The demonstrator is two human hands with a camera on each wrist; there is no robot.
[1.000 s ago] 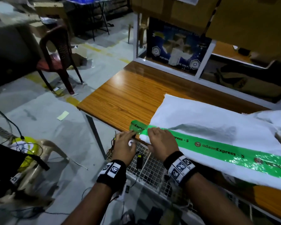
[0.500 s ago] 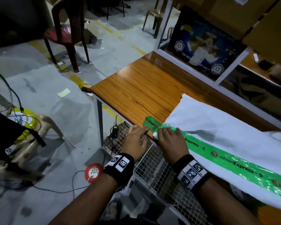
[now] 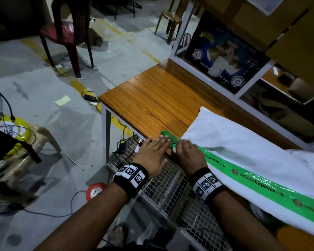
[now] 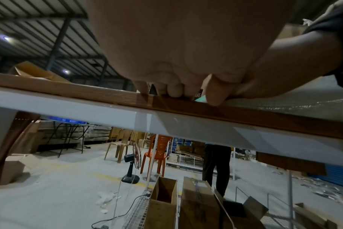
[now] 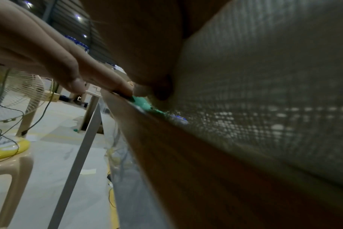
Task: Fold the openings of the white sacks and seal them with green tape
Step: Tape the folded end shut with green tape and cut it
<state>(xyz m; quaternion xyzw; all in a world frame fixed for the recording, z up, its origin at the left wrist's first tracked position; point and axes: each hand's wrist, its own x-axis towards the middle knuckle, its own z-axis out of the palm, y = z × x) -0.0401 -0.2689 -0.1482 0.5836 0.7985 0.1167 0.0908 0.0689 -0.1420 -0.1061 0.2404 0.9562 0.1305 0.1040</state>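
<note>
A white woven sack (image 3: 243, 134) lies on the wooden table (image 3: 152, 96), its near fold sealed by a long strip of green tape (image 3: 261, 182). The tape's end (image 3: 168, 134) sticks out past the sack's left corner onto the tabletop. My left hand (image 3: 158, 140) lies flat at the table's front edge, straight fingers pressing that tape end; the left wrist view shows the fingertips (image 4: 178, 91) on the tabletop beside the tape (image 4: 201, 99). My right hand (image 3: 181, 144) has curled fingers on the sack's taped corner, thumb against the sack (image 5: 264, 77) near the tape (image 5: 143, 103).
A wire mesh shelf (image 3: 170, 187) sits under the table's front edge. On the floor to the left are a beige stool (image 3: 34, 134), an orange cable reel (image 3: 95, 190), loose cables and a red chair (image 3: 67, 33). A white shelf frame (image 3: 223, 60) backs the table.
My head has tilted down and left. My left hand slid forward onto the tape end. My right hand's fingers went from flat on the tape to curled at the sack's corner.
</note>
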